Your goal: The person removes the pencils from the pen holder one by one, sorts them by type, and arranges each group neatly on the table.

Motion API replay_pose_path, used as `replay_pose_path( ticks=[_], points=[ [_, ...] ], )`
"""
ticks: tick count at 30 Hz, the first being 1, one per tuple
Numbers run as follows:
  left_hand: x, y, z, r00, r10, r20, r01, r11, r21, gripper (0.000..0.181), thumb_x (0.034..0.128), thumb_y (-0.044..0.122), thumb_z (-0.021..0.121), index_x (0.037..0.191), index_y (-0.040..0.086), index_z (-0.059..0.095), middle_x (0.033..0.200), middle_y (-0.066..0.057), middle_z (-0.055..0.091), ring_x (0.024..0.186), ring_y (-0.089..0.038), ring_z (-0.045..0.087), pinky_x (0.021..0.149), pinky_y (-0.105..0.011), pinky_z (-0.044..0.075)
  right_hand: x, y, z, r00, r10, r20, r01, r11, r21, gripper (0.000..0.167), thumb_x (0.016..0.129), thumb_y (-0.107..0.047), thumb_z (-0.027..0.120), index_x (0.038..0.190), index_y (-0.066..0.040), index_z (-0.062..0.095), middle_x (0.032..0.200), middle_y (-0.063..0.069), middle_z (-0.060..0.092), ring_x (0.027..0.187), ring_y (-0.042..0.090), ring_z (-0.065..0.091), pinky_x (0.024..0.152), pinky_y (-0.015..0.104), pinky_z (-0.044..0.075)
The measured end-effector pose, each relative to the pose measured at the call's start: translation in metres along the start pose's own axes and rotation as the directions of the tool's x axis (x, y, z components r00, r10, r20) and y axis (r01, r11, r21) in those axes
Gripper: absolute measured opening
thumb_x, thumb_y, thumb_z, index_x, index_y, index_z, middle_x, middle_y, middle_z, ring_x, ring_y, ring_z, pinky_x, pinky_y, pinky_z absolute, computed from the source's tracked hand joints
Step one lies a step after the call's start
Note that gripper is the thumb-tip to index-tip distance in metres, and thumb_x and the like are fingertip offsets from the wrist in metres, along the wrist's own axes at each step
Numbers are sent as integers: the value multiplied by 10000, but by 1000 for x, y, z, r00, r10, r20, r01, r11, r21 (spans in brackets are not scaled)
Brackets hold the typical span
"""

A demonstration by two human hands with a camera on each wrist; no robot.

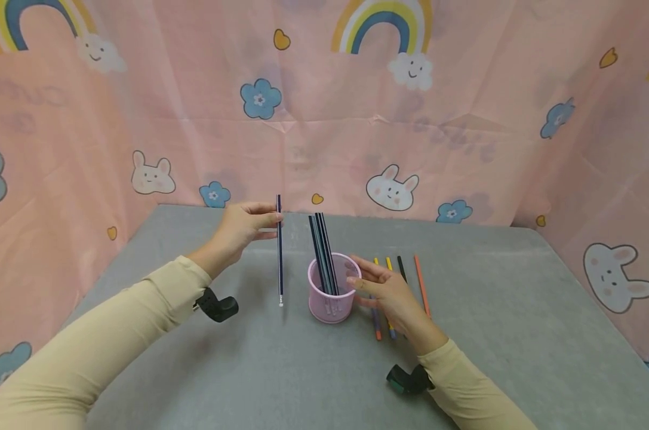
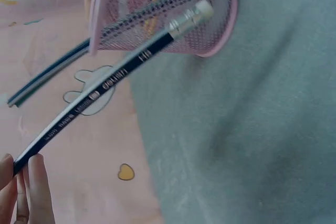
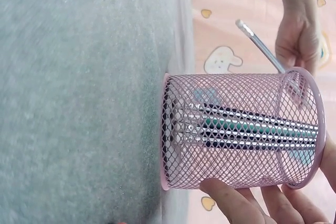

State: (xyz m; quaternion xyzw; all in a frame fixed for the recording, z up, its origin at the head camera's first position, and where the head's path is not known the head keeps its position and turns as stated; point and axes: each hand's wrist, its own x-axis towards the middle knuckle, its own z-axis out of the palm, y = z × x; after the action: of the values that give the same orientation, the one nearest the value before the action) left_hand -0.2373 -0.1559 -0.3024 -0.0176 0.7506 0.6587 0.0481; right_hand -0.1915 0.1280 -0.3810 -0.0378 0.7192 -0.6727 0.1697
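A dark pencil (image 1: 280, 257) with a white eraser hangs nearly upright, eraser end down, left of the pen cup. My left hand (image 1: 243, 226) pinches it near the top between thumb and fingers. In the left wrist view, white lettering runs along the pencil (image 2: 105, 85). The pink mesh pen cup (image 1: 329, 312) stands on the table with several dark striped pencils (image 1: 322, 251) leaning in it, eraser ends at the bottom. My right hand (image 1: 396, 298) holds the cup from its right side, fingers and thumb against the mesh (image 3: 241, 169) near the rim.
Several coloured pens or pencils, including an orange one (image 1: 422, 283) and a yellow one (image 1: 390, 264), lie on the grey table (image 1: 517, 334) right of the cup, partly behind my right hand. A pink patterned cloth (image 1: 324, 137) hangs behind the table.
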Motion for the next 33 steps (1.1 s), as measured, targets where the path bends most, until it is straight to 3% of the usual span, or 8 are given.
replay_pose_path(
  ticks=[9,16,27,33],
  points=[
    [10,-17,4,999,-23,27,22,999,42,340,938,123,691,1244,-21,661,1172,-151,678,867,-86,685,858,-302,619,-2,-2,1,1000,-4,3,4,1000,6,622,945,-192,688,1508,-114,434,1527,151,468,1318,249,545,1045,509,522],
    [14,-26,6,998,-51,32,49,996,79,334,943,122,684,1243,-23,663,1241,-222,674,916,-141,701,845,-287,621,-1,0,0,1000,4,-12,-4,1000,5,598,944,-170,681,1497,-131,455,1512,131,494,1277,211,573,1026,499,539],
    [24,-44,9,990,-133,39,127,983,131,405,933,103,691,1294,-62,613,1274,-224,663,984,-186,701,861,-313,622,-2,0,0,999,-21,30,21,1000,15,607,948,-158,666,1507,-113,433,1541,136,454,1410,309,450,1057,525,509],
    [31,-57,13,979,-200,32,194,972,133,411,922,89,702,1297,-55,616,1285,-233,654,860,-122,686,836,-277,625,-2,0,0,999,-20,28,20,1000,12,605,947,-167,672,1503,-115,440,1536,136,460,1402,308,460,1054,520,512]
  ],
)
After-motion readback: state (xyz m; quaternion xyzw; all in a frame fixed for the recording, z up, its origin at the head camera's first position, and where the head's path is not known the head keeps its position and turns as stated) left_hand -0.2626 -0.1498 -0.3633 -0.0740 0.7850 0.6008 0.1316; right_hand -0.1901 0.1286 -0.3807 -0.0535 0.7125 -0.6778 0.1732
